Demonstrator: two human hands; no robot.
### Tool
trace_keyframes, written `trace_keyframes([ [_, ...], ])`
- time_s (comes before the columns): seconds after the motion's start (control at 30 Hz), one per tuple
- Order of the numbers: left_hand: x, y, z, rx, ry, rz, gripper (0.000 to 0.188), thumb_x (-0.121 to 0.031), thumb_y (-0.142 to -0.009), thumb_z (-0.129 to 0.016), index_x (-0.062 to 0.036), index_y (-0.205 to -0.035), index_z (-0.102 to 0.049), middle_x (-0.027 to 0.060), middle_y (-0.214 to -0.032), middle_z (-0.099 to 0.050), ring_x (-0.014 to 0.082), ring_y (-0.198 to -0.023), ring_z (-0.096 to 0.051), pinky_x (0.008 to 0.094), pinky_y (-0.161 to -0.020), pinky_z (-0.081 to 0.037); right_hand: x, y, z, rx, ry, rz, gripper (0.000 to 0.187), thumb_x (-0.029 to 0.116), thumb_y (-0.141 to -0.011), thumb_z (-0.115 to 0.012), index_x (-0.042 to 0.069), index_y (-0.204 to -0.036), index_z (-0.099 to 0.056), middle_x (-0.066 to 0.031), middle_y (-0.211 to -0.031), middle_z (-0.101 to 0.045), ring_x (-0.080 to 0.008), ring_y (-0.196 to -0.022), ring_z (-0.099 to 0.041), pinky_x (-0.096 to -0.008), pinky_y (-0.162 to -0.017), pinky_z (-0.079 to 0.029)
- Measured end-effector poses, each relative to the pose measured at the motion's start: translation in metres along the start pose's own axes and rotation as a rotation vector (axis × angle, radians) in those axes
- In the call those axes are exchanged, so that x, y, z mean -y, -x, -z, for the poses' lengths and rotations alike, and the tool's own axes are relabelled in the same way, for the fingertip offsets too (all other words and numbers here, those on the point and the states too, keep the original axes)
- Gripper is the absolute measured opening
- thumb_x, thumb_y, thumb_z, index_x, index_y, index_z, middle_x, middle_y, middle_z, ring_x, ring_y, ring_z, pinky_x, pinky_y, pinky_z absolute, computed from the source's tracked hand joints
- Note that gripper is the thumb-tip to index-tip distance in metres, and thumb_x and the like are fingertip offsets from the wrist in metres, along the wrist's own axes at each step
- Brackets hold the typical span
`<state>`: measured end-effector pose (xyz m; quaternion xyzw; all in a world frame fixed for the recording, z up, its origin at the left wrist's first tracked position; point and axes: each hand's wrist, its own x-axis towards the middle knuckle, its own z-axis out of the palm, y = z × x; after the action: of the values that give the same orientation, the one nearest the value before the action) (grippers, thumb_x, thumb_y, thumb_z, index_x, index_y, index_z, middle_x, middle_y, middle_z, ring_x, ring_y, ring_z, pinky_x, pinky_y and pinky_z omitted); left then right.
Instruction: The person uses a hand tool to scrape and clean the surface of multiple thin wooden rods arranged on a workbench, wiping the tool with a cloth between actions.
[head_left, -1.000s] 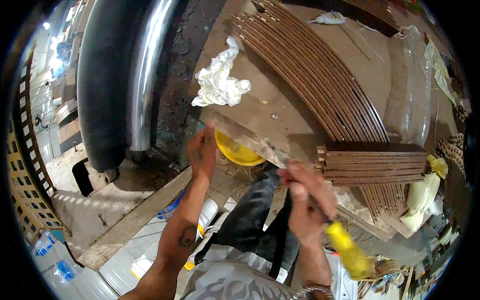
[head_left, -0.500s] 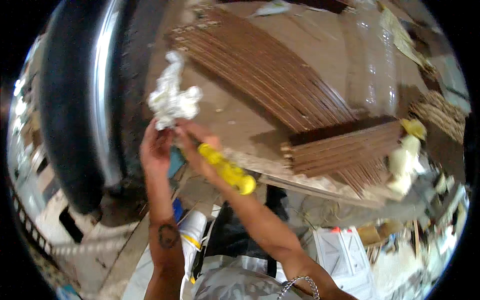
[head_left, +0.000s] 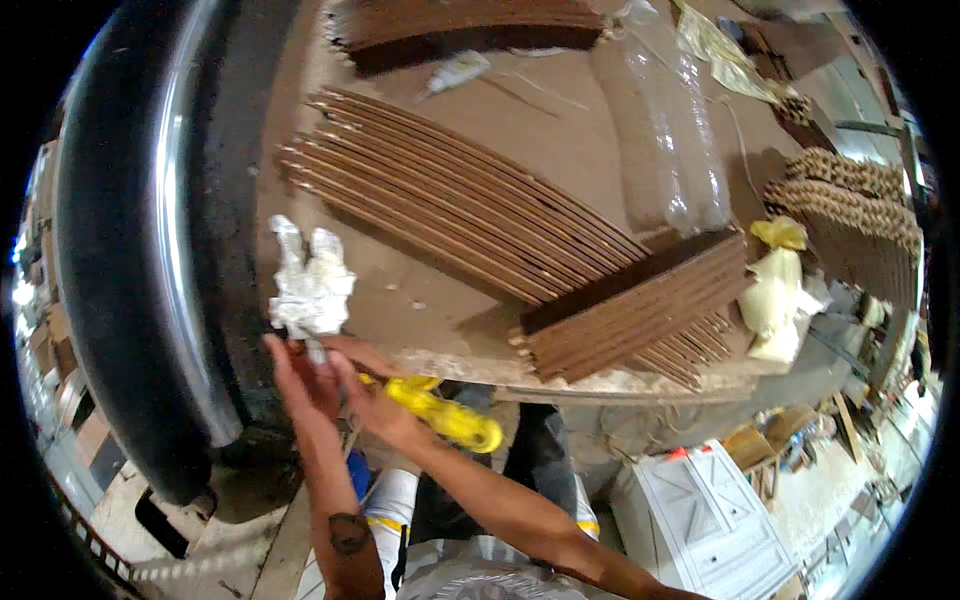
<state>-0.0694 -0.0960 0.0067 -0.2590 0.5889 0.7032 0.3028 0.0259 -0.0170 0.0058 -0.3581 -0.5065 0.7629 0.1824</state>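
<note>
A fisheye view looks down on a brown desk (head_left: pixel 440 330) whose front edge curves across the middle of the picture. At about 8 o'clock, both hands meet at that edge. The left hand (head_left: pixel 300 375) reaches up with its fingers closed around the lower end of a crumpled white rag (head_left: pixel 310 285), which rests on the desk just above it. The right hand (head_left: pixel 375 400) crosses in from 5 o'clock, pressed against the left; it is wrapped around a yellow-handled tool (head_left: pixel 445 415) whose handle points toward 4 o'clock, while its working end is hidden between the hands. The step appears to be wiping the tool's tip with the rag; the next move would call for a firm pinch through the cloth and a steady pull. Both forearms rise from the lower edge, the left nearly straight, the right angled leftward. At 12 o'clock from the hands lies a fan of long, curved wooden strips (head_left: pixel 450 215), with a shorter stack of wooden strips (head_left: pixel 640 305) at 3 o'clock. A thick black pipe (head_left: pixel 110 260) runs down the left side.
</note>
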Motion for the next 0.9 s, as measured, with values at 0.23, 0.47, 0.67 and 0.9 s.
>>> trace_keyframes([
  [0.23,0.019,-0.005,-0.03,0.225,0.083,0.029,0.043,-0.037,-0.106,-0.04,-0.0083,-0.137,-0.048,0.0064,-0.125,-0.062,0.0223,-0.104,-0.062,0.0376,-0.087,-0.052,0.013,-0.007,0.017,-0.015,-0.125,-0.284,0.044,0.037,-0.104,-0.048,-0.001,-0.119,-0.064,-0.01,-0.109,-0.067,-0.0168,-0.101,-0.062,-0.0307,-0.091,-0.049],
  [0.47,0.026,-0.004,-0.005,0.273,0.212,0.051,0.041,-0.035,-0.101,-0.054,-0.0062,-0.13,-0.056,0.006,-0.119,-0.064,0.0198,-0.104,-0.062,0.0368,-0.087,-0.053,0.006,-0.004,0.004,-0.094,-0.289,-0.295,0.036,0.031,-0.103,-0.054,0.0,-0.117,-0.066,-0.0083,-0.104,-0.069,-0.0137,-0.094,-0.063,-0.0275,-0.085,-0.051],
  [0.67,0.021,-0.005,-0.019,0.115,-0.074,-0.025,0.041,-0.033,-0.101,-0.056,-0.0044,-0.13,-0.056,0.0063,-0.115,-0.065,0.0184,-0.103,-0.063,0.034,-0.087,-0.052,0.002,0.006,0.016,-0.05,-0.091,-0.217,0.033,0.027,-0.103,-0.055,0.001,-0.119,-0.065,-0.0109,-0.108,-0.068,-0.0175,-0.099,-0.064,-0.0305,-0.086,-0.05],
  [0.9,0.025,-0.022,0.001,-0.044,-0.623,-0.437,0.032,-0.025,-0.103,-0.052,0.0018,-0.115,-0.063,0.0052,-0.103,-0.066,0.0146,-0.092,-0.063,0.0289,-0.083,-0.05,0.031,0.02,0.018,-0.091,0.102,0.208,0.019,0.005,-0.093,-0.063,0.001,-0.111,-0.068,-0.0165,-0.099,-0.07,-0.0261,-0.089,-0.069,-0.0321,-0.078,-0.053],
])
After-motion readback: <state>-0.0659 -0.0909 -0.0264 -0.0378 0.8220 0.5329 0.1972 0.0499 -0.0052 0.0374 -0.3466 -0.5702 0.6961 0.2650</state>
